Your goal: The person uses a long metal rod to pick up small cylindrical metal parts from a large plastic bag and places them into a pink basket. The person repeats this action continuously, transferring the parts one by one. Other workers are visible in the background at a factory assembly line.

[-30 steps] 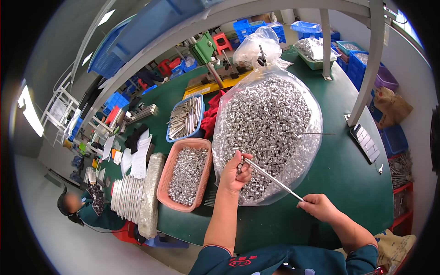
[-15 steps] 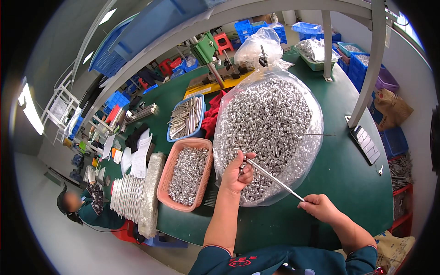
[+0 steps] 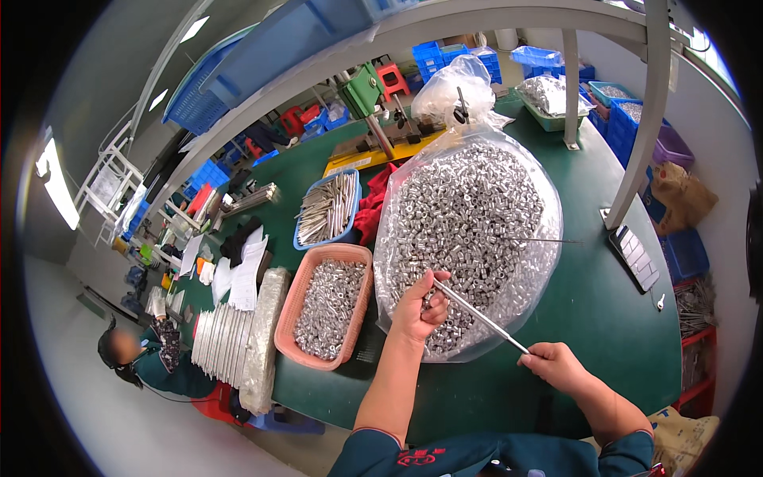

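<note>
A slim silver metal rod [image 3: 482, 316] slants over the near edge of a large clear plastic bag [image 3: 548, 274]. My right hand [image 3: 559, 366] is closed on its lower end. At the upper end, my left hand [image 3: 419, 312] is closed, with thumb and forefinger against the rod tip and the other fingers curled. Small silver pieces show by the left palm, partly hidden by the fingers. Below and around that hand, the bag is heaped with short metal sleeves [image 3: 469, 199]. A thin dark rod [image 3: 548, 240] sticks out of the heap to the right.
Left of the bag stand a pink basket [image 3: 286, 322] of small metal parts and a blue basket [image 3: 354, 226] of metal rods. A phone [image 3: 633, 258] lies by the right shelf post [image 3: 636, 159]. A green press [image 3: 366, 91] stands behind. At far left sits another person [image 3: 171, 362].
The view has shifted slightly. My left fingertips have moved a little at the rod's upper end. Both hands stay on the rod at nearly the same slant.
</note>
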A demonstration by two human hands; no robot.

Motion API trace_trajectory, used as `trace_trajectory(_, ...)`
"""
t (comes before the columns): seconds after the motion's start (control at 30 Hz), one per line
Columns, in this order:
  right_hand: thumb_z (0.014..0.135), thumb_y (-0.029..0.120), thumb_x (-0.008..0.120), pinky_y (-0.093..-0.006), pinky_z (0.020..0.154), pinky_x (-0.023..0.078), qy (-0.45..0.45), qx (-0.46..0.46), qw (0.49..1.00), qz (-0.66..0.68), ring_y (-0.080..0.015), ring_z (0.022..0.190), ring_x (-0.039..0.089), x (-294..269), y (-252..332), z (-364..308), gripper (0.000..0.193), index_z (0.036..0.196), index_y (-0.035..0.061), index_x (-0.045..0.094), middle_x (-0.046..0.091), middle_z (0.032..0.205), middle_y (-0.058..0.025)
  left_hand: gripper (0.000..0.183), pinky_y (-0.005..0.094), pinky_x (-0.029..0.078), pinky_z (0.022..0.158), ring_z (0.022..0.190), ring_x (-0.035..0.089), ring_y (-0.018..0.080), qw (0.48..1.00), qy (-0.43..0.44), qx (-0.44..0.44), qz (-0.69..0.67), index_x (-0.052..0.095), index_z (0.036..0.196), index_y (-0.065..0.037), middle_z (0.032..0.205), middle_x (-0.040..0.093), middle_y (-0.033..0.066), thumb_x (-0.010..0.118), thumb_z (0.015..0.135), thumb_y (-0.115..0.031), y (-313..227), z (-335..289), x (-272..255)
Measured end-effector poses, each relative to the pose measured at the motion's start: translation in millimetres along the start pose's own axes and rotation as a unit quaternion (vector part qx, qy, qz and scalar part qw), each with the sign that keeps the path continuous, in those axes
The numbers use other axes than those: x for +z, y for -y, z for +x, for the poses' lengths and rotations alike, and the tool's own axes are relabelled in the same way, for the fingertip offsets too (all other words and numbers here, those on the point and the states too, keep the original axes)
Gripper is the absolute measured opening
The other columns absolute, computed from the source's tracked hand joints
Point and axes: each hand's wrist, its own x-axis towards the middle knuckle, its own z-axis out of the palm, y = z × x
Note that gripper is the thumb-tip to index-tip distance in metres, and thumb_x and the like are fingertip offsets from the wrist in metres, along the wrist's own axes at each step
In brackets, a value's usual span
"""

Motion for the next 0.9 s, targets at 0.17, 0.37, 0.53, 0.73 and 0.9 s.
trace_trajectory(0.17, 0.096, 0.020, 0.056, -0.0217, 0.047, 0.030, 0.091, 0.056, 0.984, 0.143, -0.0048, 0.053, 0.037, 0, -11, 3, 0.025, 0.100, -0.0041, 0.062, 0.045, 0.062, 0.0041, 0.034, 0.0222, 0.021, 0.037, 0.038, 0.029, 0.0068, 0.997, -0.018, 0.024, 0.066, 0.063, 0.107, -0.006, 0.056, 0.044, -0.0011, 0.055, 0.095, -0.037, 2, 2, 7)
trace_trajectory(0.37, 0.098, 0.019, 0.052, -0.0202, 0.042, 0.020, 0.162, 0.107, 0.941, 0.277, -0.0031, 0.047, 0.026, 1, -5, 2, 0.025, 0.097, -0.0050, 0.058, 0.034, 0.058, 0.0060, 0.036, 0.0230, 0.021, 0.038, 0.039, 0.029, 0.0072, 0.998, 0.041, 0.040, 0.029, 0.064, 0.107, -0.006, 0.058, 0.045, -0.0010, 0.056, 0.095, -0.039, 5, 3, 3)
trace_trajectory(0.53, 0.098, 0.022, 0.053, -0.0208, 0.042, 0.021, 0.223, 0.116, 0.911, 0.326, -0.0032, 0.048, 0.027, -8, -9, 5, 0.027, 0.100, -0.0049, 0.058, 0.035, 0.057, 0.0066, 0.034, 0.0221, 0.023, 0.038, 0.039, 0.031, 0.0077, 0.997, 0.029, 0.066, 0.039, 0.063, 0.108, -0.005, 0.058, 0.045, 0.0000, 0.057, 0.094, -0.035, 4, 0, 11)
trace_trajectory(0.73, 0.097, 0.024, 0.056, -0.0202, 0.043, 0.024, -0.074, -0.139, 0.982, -0.101, -0.0034, 0.048, 0.030, 12, -20, 8, 0.027, 0.097, -0.0033, 0.060, 0.039, 0.058, 0.0061, 0.029, 0.0211, 0.024, 0.038, 0.039, 0.032, 0.0070, 0.973, -0.125, 0.143, 0.132, 0.065, 0.102, -0.002, 0.060, 0.047, 0.0011, 0.060, 0.093, -0.029, 20, 4, 23)
trace_trajectory(0.9, 0.097, 0.023, 0.054, -0.0207, 0.043, 0.022, 0.110, 0.071, 0.964, 0.231, -0.0025, 0.048, 0.029, 4, -6, 3, 0.026, 0.097, -0.0023, 0.059, 0.036, 0.058, 0.0066, 0.030, 0.0208, 0.024, 0.038, 0.039, 0.033, 0.0065, 0.976, -0.117, 0.108, 0.151, 0.065, 0.101, -0.001, 0.060, 0.048, 0.0012, 0.059, 0.094, -0.031, 27, 5, 30)
